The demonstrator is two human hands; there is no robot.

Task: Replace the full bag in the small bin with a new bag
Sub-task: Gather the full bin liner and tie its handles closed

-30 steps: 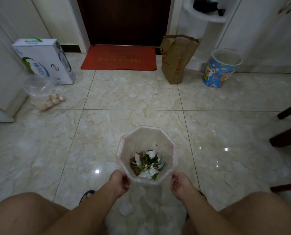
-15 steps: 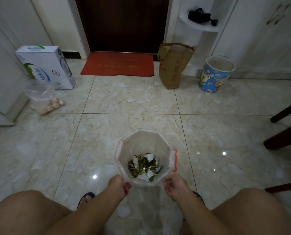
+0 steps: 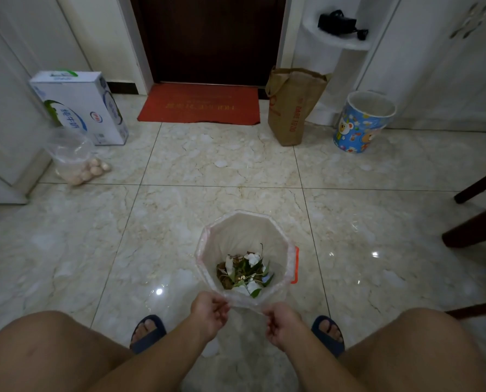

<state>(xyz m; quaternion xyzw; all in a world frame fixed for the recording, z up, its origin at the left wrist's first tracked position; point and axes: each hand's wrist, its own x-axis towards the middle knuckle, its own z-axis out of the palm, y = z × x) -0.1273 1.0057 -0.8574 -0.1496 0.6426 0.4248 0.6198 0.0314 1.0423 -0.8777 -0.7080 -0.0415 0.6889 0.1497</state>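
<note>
Small bin (image 3: 282, 267) stands on tile floor (image 3: 179, 222), lower centre of frame. Translucent bag (image 3: 236, 239) lines it, holding leaves and white scraps (image 3: 244, 271); orange drawstring (image 3: 295, 264) shows at right rim. Left hand (image 3: 209, 312) and right hand (image 3: 281, 321) each pinch near bag edge, fingers curled on plastic. Paper bag (image 3: 291, 106) upper right.

small bin (image 3: 208, 267): octagonal, upright on floor | bag (image 3: 236, 239): translucent, orange drawstring, lining bin, near rim lifted | contents: leaves, tissues
</note>
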